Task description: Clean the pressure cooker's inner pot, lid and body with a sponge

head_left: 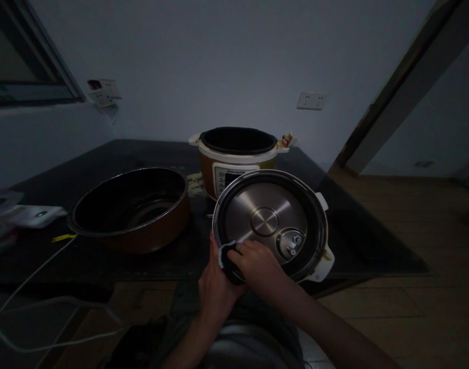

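A pressure cooker lid (271, 220) is held tilted up in front of me, its steel inner plate facing me. My left hand (215, 289) grips the lid's lower left rim from below. My right hand (257, 264) is closed on a small white cloth (224, 252) pressed against the dark rim at the lid's lower left. Behind the lid stands the open brown cooker body (234, 159) with its white control panel. A large dark inner pot (130, 207) lies tilted on the black table (104, 154) to the left.
White cables (38, 307) trail over the floor at lower left. A white device (37, 215) lies at the table's left edge. Wall sockets (311, 100) sit on the back wall. Wooden floor (411, 205) and a doorway lie to the right.
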The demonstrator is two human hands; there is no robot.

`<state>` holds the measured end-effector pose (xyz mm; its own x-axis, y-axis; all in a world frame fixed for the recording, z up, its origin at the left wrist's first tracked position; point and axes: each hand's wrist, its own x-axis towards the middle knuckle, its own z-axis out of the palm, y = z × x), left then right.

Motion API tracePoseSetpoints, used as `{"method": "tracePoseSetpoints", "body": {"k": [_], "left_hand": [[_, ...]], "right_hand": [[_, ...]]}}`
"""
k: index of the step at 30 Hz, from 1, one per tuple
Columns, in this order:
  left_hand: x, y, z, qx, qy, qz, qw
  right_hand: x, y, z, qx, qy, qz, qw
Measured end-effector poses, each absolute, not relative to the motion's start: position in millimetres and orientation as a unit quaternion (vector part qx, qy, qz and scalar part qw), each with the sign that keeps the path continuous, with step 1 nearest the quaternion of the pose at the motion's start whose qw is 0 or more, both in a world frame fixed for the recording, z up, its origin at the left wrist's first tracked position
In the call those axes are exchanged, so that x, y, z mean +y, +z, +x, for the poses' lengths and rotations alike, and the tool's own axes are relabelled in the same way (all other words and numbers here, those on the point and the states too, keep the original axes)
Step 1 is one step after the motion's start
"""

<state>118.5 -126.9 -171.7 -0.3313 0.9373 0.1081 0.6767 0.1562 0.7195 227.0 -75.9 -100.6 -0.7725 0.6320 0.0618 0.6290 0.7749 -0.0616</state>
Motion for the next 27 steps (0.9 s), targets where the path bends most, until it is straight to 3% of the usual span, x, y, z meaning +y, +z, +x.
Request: {"method": "tracePoseSetpoints", "body": {"k": [19, 27], "left_hand": [[-124, -182, 117, 0.721, 0.365, 0.563, 0.173], [-125, -185, 118, 0.721, 0.363, 0.565, 0.172]], "right_hand": [[-31, -70, 186, -0.861, 0.107, -0.466, 0.174], [11, -60, 187, -0.787, 0.165, -0.506, 0.312]]}}
